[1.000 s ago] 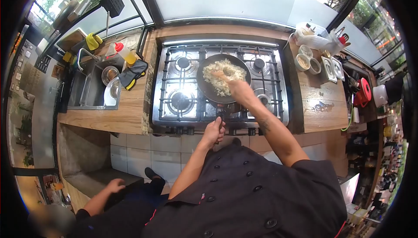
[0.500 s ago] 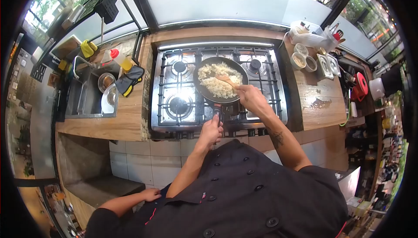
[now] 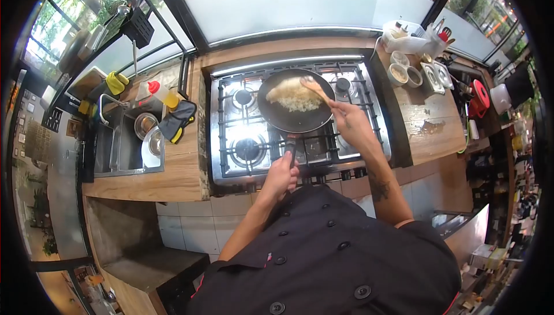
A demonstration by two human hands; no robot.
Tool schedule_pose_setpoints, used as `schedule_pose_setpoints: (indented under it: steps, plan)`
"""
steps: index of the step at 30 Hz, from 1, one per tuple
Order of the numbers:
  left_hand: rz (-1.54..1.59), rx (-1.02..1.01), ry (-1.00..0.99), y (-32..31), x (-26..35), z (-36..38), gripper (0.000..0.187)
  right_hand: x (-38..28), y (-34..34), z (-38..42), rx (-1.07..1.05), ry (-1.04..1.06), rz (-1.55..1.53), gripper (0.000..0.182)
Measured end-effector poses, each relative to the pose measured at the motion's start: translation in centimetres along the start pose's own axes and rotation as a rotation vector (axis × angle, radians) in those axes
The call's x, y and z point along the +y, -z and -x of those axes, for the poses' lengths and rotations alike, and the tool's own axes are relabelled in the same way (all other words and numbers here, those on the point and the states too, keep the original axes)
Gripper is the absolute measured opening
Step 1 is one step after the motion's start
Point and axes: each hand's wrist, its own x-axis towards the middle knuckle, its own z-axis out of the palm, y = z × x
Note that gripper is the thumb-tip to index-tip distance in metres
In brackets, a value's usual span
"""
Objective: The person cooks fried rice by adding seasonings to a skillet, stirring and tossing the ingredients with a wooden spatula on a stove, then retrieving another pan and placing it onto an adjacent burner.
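A black frying pan point(image 3: 291, 120) sits on the gas stove point(image 3: 231, 142), with white rice point(image 3: 293, 97) heaped toward its far side. My left hand point(image 3: 282, 172) grips the pan's handle at the stove's front edge. My right hand point(image 3: 348, 122) holds a wooden spatula point(image 3: 315, 87) whose blade rests at the rice's right edge near the far rim.
A wooden counter point(image 3: 430, 136) right of the stove carries small bowls point(image 3: 404, 74) and containers. To the left are a sink point(image 3: 124, 142) with metal dishes, a red-capped squeeze bottle point(image 3: 161, 94) and a dark mitt point(image 3: 178, 122). A glass splashback runs behind the stove.
The rice has gathered toward the pan's far side. My right hand moved the spatula from the pan's middle to its far right rim. The other person's arm at lower left has left view.
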Motion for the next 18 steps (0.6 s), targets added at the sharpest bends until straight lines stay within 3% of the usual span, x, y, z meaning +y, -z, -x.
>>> schedule_pose_setpoints:
  steps: [2, 3, 5, 10, 11, 15, 18]
  plan:
    - [-0.052, 0.035, -0.007, 0.6, -0.5, -2.6, 0.040, 1.8, -3.3, -0.9, -0.010, -0.035, 0.038, 0.031]
    - [-0.069, 0.039, 0.000, 1.3, -1.4, -3.8, 0.040, 4.7, -6.3, -2.0, 0.066, 0.067, 0.102, 0.030]
    - [-0.094, 0.012, 0.015, 2.5, -2.5, -4.4, 0.041, 6.9, -9.4, -2.5, 0.019, 0.072, 0.168, 0.029]
    - [-0.139, 0.012, 0.014, 5.1, -4.2, -5.7, 0.041, 3.6, -6.5, -3.3, -0.172, 0.005, 0.352, 0.028]
    - [-0.117, -0.012, 0.032, 5.6, -4.4, -6.0, 0.041, 2.5, -6.5, -3.5, -0.118, 0.053, 0.315, 0.026]
    - [-0.135, -0.054, 0.002, 5.9, -4.1, -6.7, 0.044, 5.1, -13.0, -4.7, -0.125, 0.146, 0.246, 0.030]
    - [-0.127, -0.034, 0.030, 6.3, -3.9, -6.8, 0.042, 4.3, -11.7, -3.9, -0.190, 0.156, 0.308, 0.030]
